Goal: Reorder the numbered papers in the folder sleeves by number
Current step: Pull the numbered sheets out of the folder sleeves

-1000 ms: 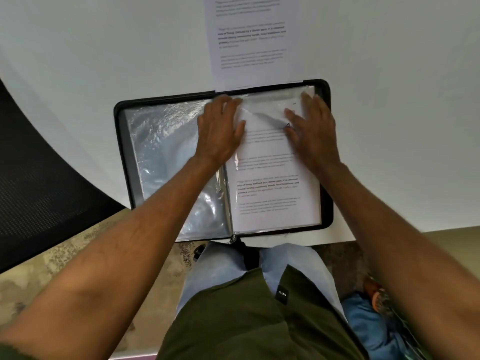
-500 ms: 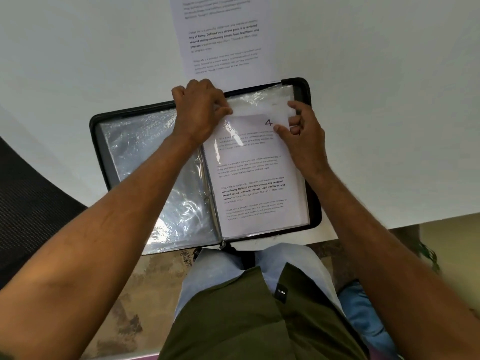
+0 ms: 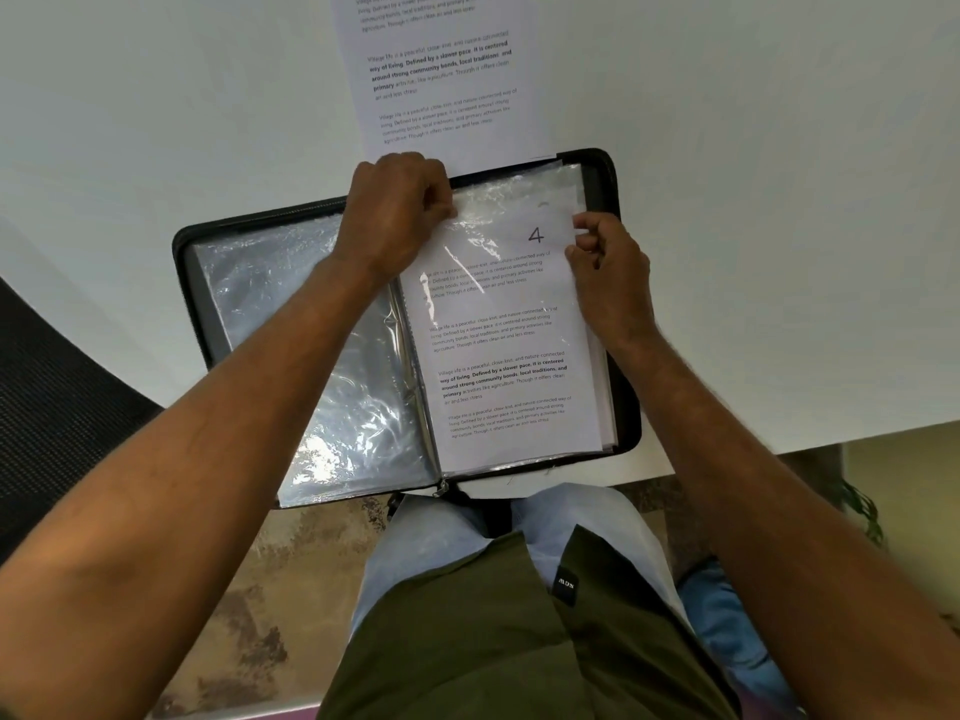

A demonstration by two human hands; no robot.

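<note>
Crinkled clear plastic is filling the left half of your open folder (image 3: 182, 252), where the empty sleeves (image 3: 306, 356) are lying flat on the white counter (image 3: 130, 122). Moving right, your left hand (image 3: 395, 210) is curling over the top edge near the spine, its grip pinching the upper left corner of the right-hand sleeve (image 3: 514, 194). Inside that sleeve, the paper marked 4 (image 3: 498, 345) is lying between your two grips, its top edge sitting a little below the sleeve's opening. Beyond the folder, a loose printed sheet (image 3: 441, 70) is resting on the counter. At the right edge, your right hand (image 3: 610, 272) is pinching the sheet's upper right edge, fingers curled.
</note>
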